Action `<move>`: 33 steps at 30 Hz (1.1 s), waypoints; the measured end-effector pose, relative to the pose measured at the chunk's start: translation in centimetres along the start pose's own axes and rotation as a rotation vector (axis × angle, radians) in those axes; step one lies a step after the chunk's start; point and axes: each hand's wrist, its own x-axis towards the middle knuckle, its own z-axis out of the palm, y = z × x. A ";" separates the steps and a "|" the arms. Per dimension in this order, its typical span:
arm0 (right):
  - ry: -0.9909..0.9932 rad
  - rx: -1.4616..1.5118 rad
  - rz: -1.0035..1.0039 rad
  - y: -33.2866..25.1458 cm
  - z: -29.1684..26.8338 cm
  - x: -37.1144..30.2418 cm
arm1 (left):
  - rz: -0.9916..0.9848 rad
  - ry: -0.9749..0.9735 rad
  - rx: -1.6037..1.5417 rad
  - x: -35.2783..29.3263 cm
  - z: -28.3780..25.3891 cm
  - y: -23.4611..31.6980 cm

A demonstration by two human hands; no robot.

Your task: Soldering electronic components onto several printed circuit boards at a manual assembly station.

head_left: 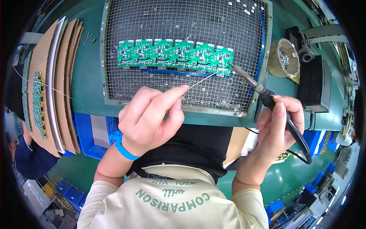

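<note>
Cardboard sheets (45, 57) stand at the left of the desk (87, 65). Left hand (150, 114): grip pinching the wire (204, 80). Six green boards (163, 53) lie in a row on the mesh (183, 23), the wire reaching the rightmost. Iron (249, 78): tip just beside that board, handle grasped by the right hand (280, 126).

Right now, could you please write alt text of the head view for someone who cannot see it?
A person's right fingers hold a soldering iron, its tip by the rightmost of six green circuit boards, while the left fingers hold a thin wire reaching toward that board. The row lies over framed metal mesh.
</note>
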 end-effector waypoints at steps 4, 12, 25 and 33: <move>-0.054 -0.052 -0.006 -0.3 -0.4 0.8 | -0.006 -0.002 -0.009 0.0 0.1 0.1; -0.160 -0.133 -0.076 -0.5 -1.1 1.4 | 0.004 -0.004 -0.027 0.0 0.3 0.0; 0.122 -0.071 -0.130 0.4 -3.7 1.0 | 0.044 0.054 0.260 -0.9 -4.5 -0.7; 0.291 -0.324 -0.013 5.0 -6.6 0.0 | -0.059 0.139 0.189 -2.6 -4.3 -3.0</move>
